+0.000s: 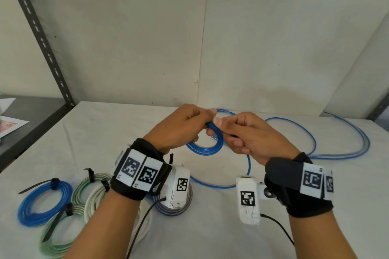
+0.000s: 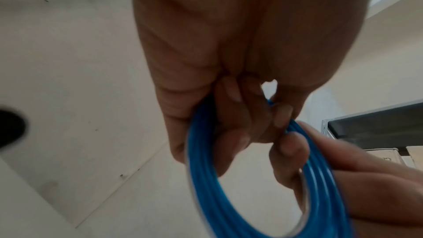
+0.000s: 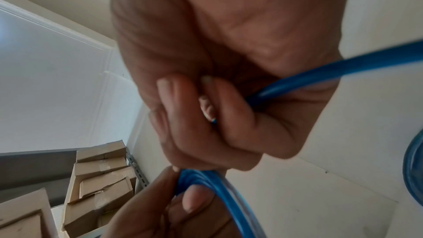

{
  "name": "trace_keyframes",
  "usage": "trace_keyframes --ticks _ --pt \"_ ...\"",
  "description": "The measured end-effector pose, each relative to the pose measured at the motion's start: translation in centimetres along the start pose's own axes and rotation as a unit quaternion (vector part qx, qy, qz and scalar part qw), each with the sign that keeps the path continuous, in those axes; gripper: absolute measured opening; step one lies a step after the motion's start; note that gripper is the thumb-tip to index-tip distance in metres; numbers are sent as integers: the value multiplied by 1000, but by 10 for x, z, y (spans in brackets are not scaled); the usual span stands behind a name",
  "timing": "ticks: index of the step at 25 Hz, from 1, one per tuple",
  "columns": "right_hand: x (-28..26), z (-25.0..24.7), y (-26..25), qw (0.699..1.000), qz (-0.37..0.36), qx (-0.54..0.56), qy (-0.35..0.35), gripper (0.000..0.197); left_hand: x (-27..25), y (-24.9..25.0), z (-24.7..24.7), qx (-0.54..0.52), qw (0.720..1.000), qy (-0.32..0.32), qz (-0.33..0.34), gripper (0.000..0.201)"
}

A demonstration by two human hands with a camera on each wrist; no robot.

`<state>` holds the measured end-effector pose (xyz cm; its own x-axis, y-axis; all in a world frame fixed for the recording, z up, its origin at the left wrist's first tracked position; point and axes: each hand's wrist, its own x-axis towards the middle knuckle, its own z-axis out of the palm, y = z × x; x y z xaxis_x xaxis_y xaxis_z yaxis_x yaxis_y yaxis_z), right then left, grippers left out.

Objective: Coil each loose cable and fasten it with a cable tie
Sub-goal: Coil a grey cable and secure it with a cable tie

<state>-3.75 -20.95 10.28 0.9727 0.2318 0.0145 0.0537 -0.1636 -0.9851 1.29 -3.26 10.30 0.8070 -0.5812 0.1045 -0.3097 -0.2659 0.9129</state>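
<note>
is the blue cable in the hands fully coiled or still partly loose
Partly loose. The left hand and right hand hold a small coil of the blue cable, but long loops of it still trail across the table.

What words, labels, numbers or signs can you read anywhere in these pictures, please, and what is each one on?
No readable words or numbers.
Black-and-white square code markers, no letters: left wristband, right wristband, both white wrist camera housings.
Printed paper on the side shelf: too blurred to read.
Cardboard boxes: no legible print.
</note>
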Motion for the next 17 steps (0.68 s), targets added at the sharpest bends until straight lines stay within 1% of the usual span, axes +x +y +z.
trace_keyframes --ticks 5,8,10,13,15,17 --pt "1 1 -1 999 -20 8 31 44 5 -2 0 -23 998 58 30 51" --pt "1 0 -1 999 -20 22 46 44 5 -1 -6 -112 985 129 26 50" --pt "1 1 -1 998 -25 43 46 42 6 1 -10 -203 965 163 24 49" --pt "3 5 0 995 -32 95 30 41 8 5 -11 -345 921 180 5 43" --pt "6 11 1 988 -35 151 26 39 9 8 -8 -404 896 182 -1 43" --pt "8 15 1 981 -34 189 38 38 11 7 -4 -448 875 185 -6 43"
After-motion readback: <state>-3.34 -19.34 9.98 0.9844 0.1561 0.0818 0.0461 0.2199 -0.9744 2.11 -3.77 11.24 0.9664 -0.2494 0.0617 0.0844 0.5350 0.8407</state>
